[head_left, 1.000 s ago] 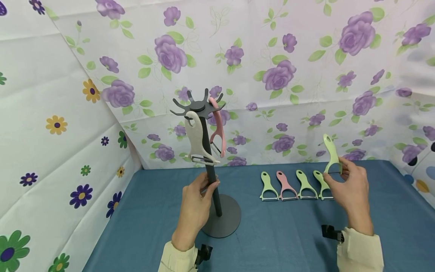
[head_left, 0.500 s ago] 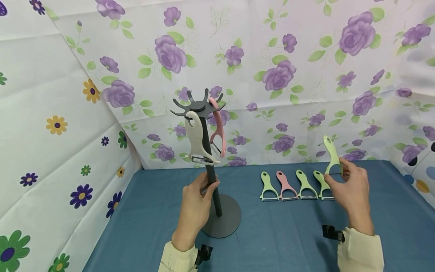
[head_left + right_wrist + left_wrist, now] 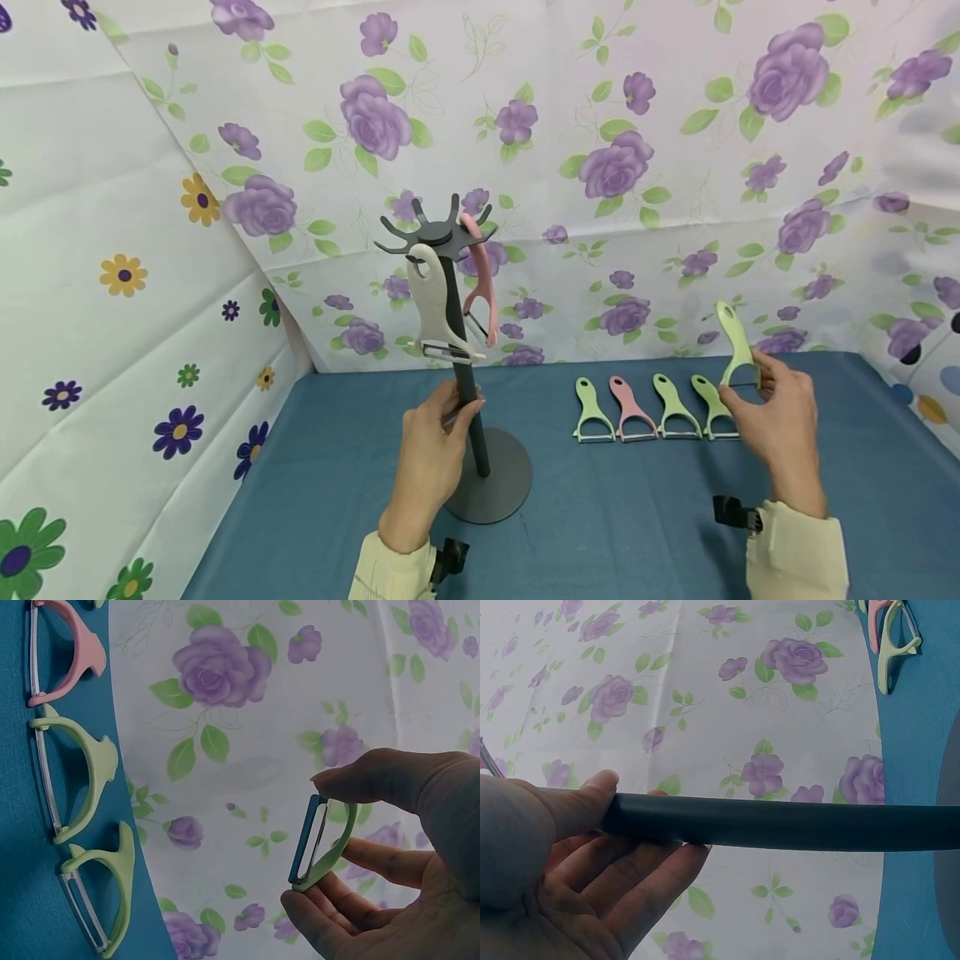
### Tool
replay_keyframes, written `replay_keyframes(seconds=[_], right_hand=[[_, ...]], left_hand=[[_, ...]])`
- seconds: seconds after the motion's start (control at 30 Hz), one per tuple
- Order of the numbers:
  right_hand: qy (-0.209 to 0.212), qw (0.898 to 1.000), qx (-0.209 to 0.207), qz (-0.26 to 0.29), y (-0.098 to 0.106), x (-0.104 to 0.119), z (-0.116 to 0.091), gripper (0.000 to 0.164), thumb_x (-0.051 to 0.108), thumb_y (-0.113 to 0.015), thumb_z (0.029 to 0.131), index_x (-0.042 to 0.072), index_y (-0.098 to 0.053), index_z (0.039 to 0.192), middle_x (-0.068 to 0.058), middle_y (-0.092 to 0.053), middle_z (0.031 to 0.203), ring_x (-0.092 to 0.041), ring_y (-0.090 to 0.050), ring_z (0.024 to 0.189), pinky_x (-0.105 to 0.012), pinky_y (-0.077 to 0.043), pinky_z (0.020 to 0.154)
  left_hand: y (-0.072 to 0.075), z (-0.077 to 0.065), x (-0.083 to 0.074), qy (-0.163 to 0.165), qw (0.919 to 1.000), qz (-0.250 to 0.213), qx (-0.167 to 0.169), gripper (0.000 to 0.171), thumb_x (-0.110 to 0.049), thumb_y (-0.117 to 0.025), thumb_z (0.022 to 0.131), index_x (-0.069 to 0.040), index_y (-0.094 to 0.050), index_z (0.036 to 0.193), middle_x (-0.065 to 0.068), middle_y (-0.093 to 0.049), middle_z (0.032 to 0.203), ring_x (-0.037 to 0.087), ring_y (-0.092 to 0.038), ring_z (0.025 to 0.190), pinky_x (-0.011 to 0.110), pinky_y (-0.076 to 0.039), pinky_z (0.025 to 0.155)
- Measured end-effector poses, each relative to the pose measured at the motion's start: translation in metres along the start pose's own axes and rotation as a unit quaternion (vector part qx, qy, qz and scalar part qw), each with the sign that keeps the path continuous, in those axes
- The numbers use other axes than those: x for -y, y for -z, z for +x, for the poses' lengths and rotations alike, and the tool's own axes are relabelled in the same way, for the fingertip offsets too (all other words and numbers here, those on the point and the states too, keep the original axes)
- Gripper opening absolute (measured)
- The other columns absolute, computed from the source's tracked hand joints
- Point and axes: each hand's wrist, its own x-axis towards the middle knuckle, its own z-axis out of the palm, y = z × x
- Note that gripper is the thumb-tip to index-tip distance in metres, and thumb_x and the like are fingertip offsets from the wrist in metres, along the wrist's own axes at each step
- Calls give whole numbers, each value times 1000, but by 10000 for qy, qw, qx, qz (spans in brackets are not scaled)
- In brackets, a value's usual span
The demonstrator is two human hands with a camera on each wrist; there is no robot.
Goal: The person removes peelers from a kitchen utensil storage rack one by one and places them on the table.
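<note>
My left hand (image 3: 429, 458) grips the dark pole (image 3: 477, 442) of a standing rack, thumb on one side and fingers behind. From the rack's top hooks (image 3: 435, 236) hang an off-white peeler (image 3: 431, 304) at the front and a pink peeler (image 3: 484, 287) on the right. Over the table's right side, my right hand (image 3: 783, 421) pinches a light green peeler (image 3: 737, 335) by its blade end, handle pointing up. The right wrist view shows the thumb and fingertips at either end of that peeler's blade (image 3: 309, 840).
Left of my right hand, a row of peelers lies on the blue tablecloth (image 3: 600, 517): a green peeler (image 3: 588, 404), a pink peeler (image 3: 627, 404) and two more green ones. The rack's round base (image 3: 502, 492) stands on the cloth. Flowered sheets (image 3: 525, 50) rise behind.
My right hand has shifted slightly right and down with the green peeler. The left hand keeps its hold on the pole.
</note>
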Motion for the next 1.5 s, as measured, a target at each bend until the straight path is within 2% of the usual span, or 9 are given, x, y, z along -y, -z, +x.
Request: replay_keyframes(seconds=[0.7,0.97,1.5], right_hand=[[-192,9997,94,-116,2,-16,5,71,22,-64,100,0,-31,159,-38,-36,143,-55,-46,126,-67,-44,98],[-198,9997,82,-120,2,-21,5,71,21,-64,99,-1,-32,158,-38,-36,143,-55,-45,125,-66,-45,94],[-354,9992,-42,-206,-2,-28,8,70,16,-65,98,-1,-33,158,-38,-37,141,-55,-45,125,-69,-43,94]], left_hand=[[0,0,0,24,10000,30,13,18,-22,-64,102,-15,-70,117,7,-77,116,22,-75,109,43,-62,91],[0,0,0,11,10000,86,13,18,-22,-64,102,-16,-70,117,6,-77,115,21,-75,108,42,-63,90],[0,0,0,3,10000,78,30,17,-22,-64,102,-16,-70,117,7,-77,116,21,-75,109,42,-62,91]])
